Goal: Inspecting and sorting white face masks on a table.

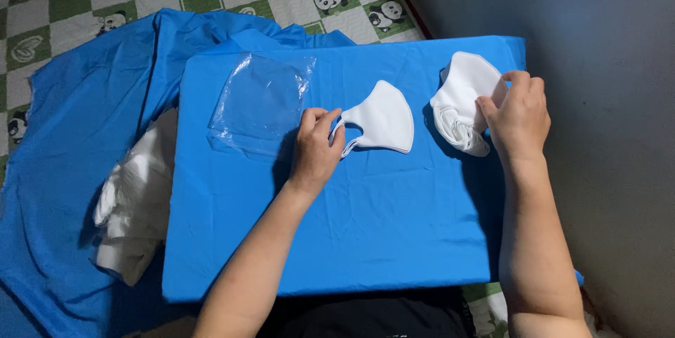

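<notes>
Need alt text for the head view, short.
Left hand pinches a white mask on a blue board; right hand rests on a mask stack. A clear bag lies left of the mask.

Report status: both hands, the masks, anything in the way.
Left hand pinching single white mask by its ear loop. Right hand gripping stack of white masks. Clear plastic bag lies beside, not obstructing.

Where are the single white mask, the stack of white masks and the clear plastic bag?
single white mask (385,118): head view, middle of its front panel.
stack of white masks (460,102): head view, top mask, left of the right hand.
clear plastic bag (259,102): head view, centre of the film.
</notes>
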